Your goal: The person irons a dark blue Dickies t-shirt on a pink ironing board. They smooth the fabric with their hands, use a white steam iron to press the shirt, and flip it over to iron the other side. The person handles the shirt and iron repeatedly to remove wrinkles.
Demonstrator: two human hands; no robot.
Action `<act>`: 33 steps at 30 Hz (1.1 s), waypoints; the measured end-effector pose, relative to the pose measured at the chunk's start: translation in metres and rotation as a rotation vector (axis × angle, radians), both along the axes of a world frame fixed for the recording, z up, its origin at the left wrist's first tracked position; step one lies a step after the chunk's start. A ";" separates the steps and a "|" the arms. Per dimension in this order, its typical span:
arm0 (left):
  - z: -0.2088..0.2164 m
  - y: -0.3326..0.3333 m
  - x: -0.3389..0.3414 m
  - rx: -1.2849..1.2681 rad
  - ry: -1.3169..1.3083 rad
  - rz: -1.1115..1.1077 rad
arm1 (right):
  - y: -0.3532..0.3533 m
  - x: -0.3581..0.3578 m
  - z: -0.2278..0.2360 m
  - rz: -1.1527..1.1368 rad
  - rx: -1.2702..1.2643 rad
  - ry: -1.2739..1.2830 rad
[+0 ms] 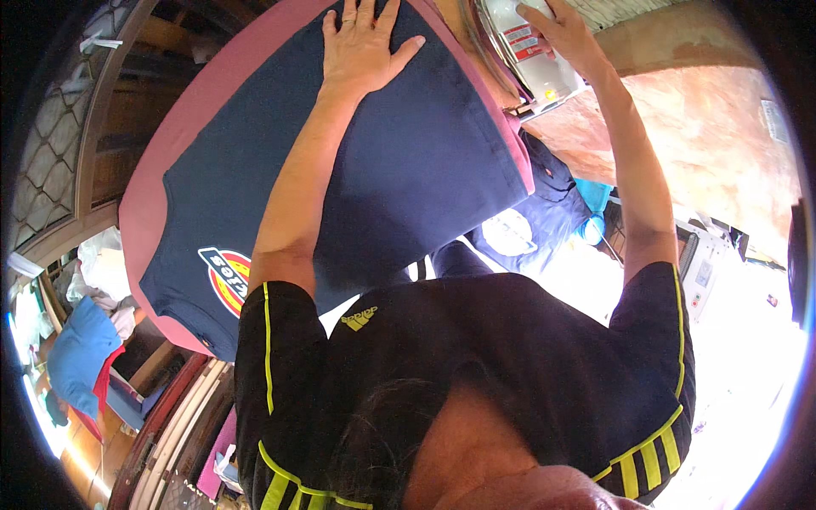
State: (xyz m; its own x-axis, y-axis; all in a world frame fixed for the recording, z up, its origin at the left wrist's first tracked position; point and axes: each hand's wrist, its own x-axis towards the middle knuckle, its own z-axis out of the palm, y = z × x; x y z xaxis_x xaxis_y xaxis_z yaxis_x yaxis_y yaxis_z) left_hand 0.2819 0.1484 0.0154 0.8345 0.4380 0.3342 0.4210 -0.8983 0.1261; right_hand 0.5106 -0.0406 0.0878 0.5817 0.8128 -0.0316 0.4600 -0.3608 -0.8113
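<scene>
While the left hand (361, 47) lies flat with fingers spread wide on the navy T-shirt (408, 161), that shirt sits smoothed out across the pink padded board (161, 153), its round printed emblem near the lower left edge. Up at the top, the right hand (565, 34) wraps its fingers around a white spray can (531, 51) with a red label, though the grip is partly cut off by the rim. Blue cloth (81, 353) lies heaped at far left.

blue cushion (81, 353), wooden lattice window (51, 144)
</scene>
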 end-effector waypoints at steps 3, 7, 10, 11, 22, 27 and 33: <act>0.008 -0.004 -0.003 -0.036 0.027 0.029 | -0.014 -0.016 0.016 -0.064 -0.025 -0.114; -0.006 0.005 0.001 -0.010 -0.038 0.045 | -0.049 -0.049 0.052 -0.014 -0.283 -0.069; -0.021 0.015 0.005 0.031 -0.097 0.039 | -0.065 -0.114 0.047 0.018 -0.058 -0.248; -0.024 0.021 0.005 0.045 -0.116 0.028 | -0.067 -0.132 0.043 0.001 -0.080 -0.258; -0.017 0.066 -0.042 0.076 -0.100 0.096 | 0.079 -0.100 -0.018 0.083 0.246 -0.643; -0.022 0.066 -0.037 0.086 -0.117 0.150 | 0.167 -0.089 0.019 -0.027 0.017 -0.309; -0.024 0.067 -0.043 0.035 -0.111 0.175 | 0.127 -0.091 -0.021 0.081 0.098 -0.571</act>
